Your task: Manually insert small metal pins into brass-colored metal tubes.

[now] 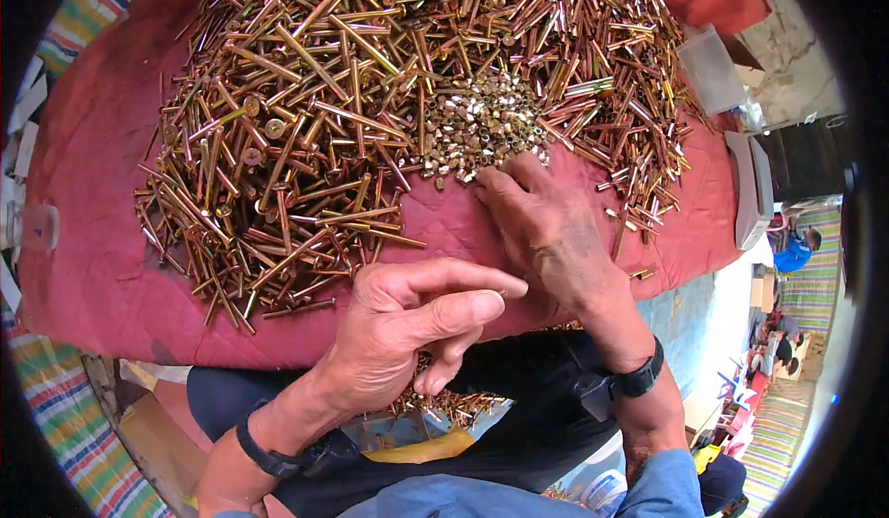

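Note:
My left hand (407, 324) hovers over the near edge of the red padded cloth (102, 231). Its thumb and forefinger are nearly pressed together, and whatever tiny piece may be between them is too small to name. My right hand (546, 222) reaches down to a heap of small, shiny, silvery-gold metal pieces (477, 129). Its fingers are curled in at the near edge of that heap, with the tips partly hidden. Left of the heap lies a large pile of long, coppery-gold flat-headed bolts (278, 148). Slimmer coppery metal pieces (620, 64) are piled on the right.
A clear plastic container (711, 69) stands beyond the right pile. A white box-like object (750, 189) sits at the cloth's right edge. Below my hands, more metal pieces (454, 407) lie at my lap. Striped sheeting (74, 425) shows at the left.

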